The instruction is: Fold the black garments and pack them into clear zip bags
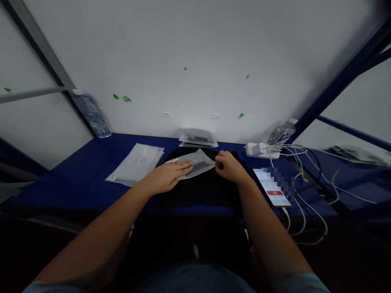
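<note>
A translucent plastic bag (204, 159) with a dark flat item inside lies over black cloth (198, 193) in front of me. My left hand (169, 174) rests flat on the bag's left part, fingers stretched out. At the bag's right end, my right hand (229, 166) has its fingers curled and pinches the edge. Left of my left hand are flat whitish plastic bags (137, 162), overlapping one another. Behind the black cloth, against the wall, more translucent bags (198, 137) are stacked, with something dark showing through.
A power strip (262, 150) with plugs and tangled white cables (302, 203) occupies the right side, beside a lit phone (271, 187). One water bottle (91, 114) leans at the back left; another bottle (283, 131) stands back right. The blue tabletop (76, 175) meets a white wall (207, 53).
</note>
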Demonstrator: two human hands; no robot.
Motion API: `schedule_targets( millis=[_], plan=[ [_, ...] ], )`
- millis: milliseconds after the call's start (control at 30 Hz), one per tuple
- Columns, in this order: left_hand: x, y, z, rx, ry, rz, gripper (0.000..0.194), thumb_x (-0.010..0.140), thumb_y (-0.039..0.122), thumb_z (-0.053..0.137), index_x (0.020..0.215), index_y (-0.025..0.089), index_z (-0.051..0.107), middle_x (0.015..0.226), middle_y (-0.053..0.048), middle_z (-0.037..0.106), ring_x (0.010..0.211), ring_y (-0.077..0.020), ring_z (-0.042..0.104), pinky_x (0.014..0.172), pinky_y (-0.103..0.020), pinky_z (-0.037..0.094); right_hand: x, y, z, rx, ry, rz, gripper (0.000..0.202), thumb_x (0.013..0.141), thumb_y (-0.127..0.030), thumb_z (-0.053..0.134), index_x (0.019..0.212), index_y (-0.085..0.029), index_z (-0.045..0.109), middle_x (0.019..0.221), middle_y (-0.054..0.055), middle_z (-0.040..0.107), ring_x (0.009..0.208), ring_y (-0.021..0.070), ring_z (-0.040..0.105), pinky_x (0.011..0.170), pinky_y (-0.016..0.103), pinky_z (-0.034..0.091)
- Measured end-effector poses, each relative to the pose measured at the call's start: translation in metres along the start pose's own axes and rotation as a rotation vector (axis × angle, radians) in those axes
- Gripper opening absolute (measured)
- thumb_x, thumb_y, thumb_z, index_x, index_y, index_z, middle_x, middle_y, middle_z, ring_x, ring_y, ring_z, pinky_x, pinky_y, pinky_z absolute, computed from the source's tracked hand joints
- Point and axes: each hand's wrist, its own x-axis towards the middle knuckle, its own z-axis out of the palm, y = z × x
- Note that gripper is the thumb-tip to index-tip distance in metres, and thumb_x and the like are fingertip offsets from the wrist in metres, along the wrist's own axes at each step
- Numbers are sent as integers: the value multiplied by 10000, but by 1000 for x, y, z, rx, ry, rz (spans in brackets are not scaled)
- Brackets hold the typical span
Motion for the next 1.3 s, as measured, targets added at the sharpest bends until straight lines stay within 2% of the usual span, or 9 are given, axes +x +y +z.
schedule_targets(
  millis=[167, 367, 467, 533, 633, 767, 967, 1167, 1300],
  plan=[
    [0, 17, 2, 153, 2, -177, 597, 901, 108, 443, 1498, 122, 445, 1560, -131, 464, 1425, -231, 467, 1171, -405, 397, 0, -13, 2, 240, -113, -64, 187, 697, -59, 601, 680, -210, 493, 820, 8, 503, 810, 173, 506, 740, 278, 413],
    [31, 38, 4, 298, -13, -280, 533, 910, 93, 450, 1436, 25, 495, 1472, -214, 544, 1345, -301, 551, 1124, -437, 444, 1, -20, 6, 517, -205, -101, 186, 762, -173, 699, 703, -202, 525, 833, -5, 550, 783, 154, 533, 701, 272, 425],
    [42, 36, 9, 355, -32, -282, 519, 924, 80, 423, 1435, 16, 493, 1484, -219, 529, 1348, -311, 545, 1118, -442, 447, 3, -16, 6, 519, -124, -80, 161, 846, -306, 702, 779, -202, 600, 855, 11, 584, 821, 171, 558, 748, 303, 461],
    [45, 33, 15, 374, -35, -284, 520, 932, 54, 392, 1443, 17, 483, 1497, -219, 513, 1370, -301, 524, 1131, -436, 434, 3, -11, 7, 457, 5, -7, 88, 911, -280, 614, 884, -205, 652, 906, 33, 611, 864, 183, 587, 812, 336, 493],
    [46, 28, 21, 379, -30, -299, 529, 934, 21, 363, 1451, 18, 473, 1493, -229, 514, 1376, -289, 521, 1138, -428, 426, 3, -3, 13, 319, 111, 127, 258, 947, -202, 506, 1144, -198, 674, 1133, 102, 656, 1099, 223, 613, 1022, 415, 475],
    [43, 23, 18, 364, 11, -275, 528, 923, 16, 355, 1435, 17, 485, 1462, -244, 539, 1360, -298, 535, 1122, -442, 444, 1, 1, 23, 179, -97, 256, 470, 980, -225, 457, 1436, -141, 533, 1492, 173, 519, 1404, 267, 464, 1191, 457, 345],
    [49, 20, -9, 383, 150, -269, 539, 943, 43, 327, 1466, 63, 458, 1488, -202, 529, 1358, -293, 534, 1120, -444, 450, -2, -6, 23, 67, -322, 308, 515, 1014, -335, 445, 1508, -191, 465, 1592, 152, 417, 1479, 324, 369, 1196, 560, 282],
    [99, 1, -36, 386, 250, -263, 531, 965, 41, 322, 1486, 41, 427, 1537, -219, 464, 1428, -309, 450, 1174, -466, 380, -3, -8, 21, 51, -338, 319, 620, 995, -424, 504, 1547, -160, 407, 1628, 167, 346, 1516, 328, 298, 1215, 521, 255],
    [141, -32, -32, 435, 203, -244, 500, 980, 42, 321, 1464, -33, 421, 1512, -266, 470, 1419, -317, 457, 1166, -458, 376, -2, -9, 19, 58, -352, 322, 639, 979, -408, 535, 1550, -153, 403, 1624, 169, 352, 1517, 323, 297, 1213, 497, 271]
  ],
)
